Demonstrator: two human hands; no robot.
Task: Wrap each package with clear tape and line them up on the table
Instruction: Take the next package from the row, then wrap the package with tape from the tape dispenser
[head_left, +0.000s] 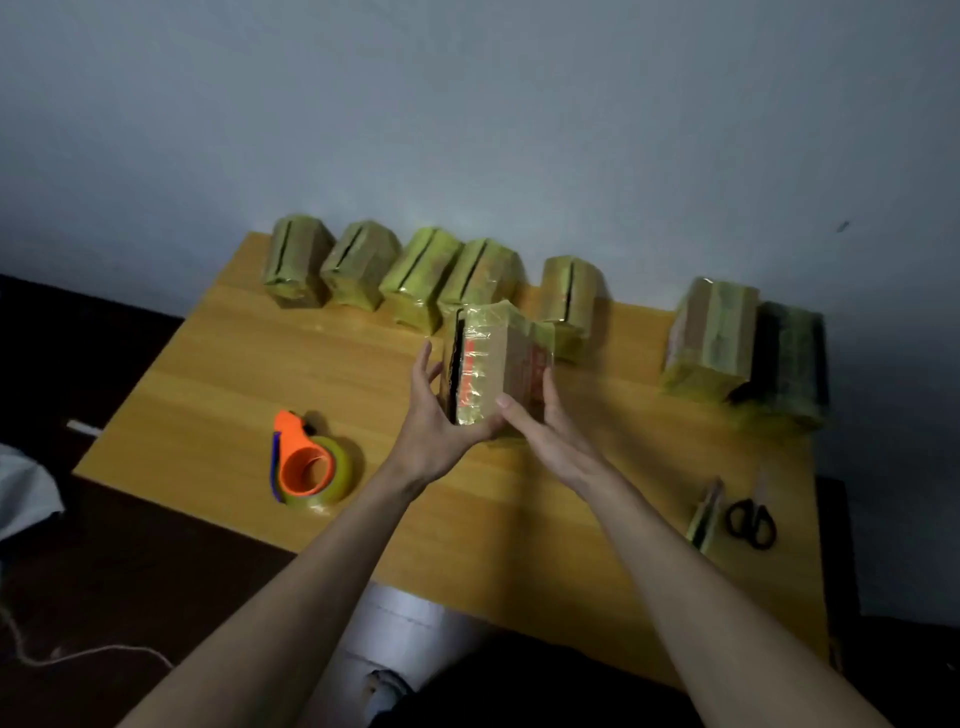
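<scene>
A brown cardboard package (493, 364), shiny with clear tape and with a red-printed strip beside a dark slit, is held upright above the middle of the wooden table (218, 374). My left hand (441, 421) cups its lower left side and my right hand (540, 421) grips its right side. Behind it, several taped packages (358, 270) stand in a row along the wall edge. Two more packages (711, 338) stand apart at the far right. An orange tape dispenser (306, 462) with a clear roll lies at the left.
Black-handled scissors (751, 522) and a thin flat strip (705, 514) lie near the table's right front edge. A grey wall rises right behind the packages. White cloth (23, 493) and a cord (78, 656) lie on the dark floor at the left.
</scene>
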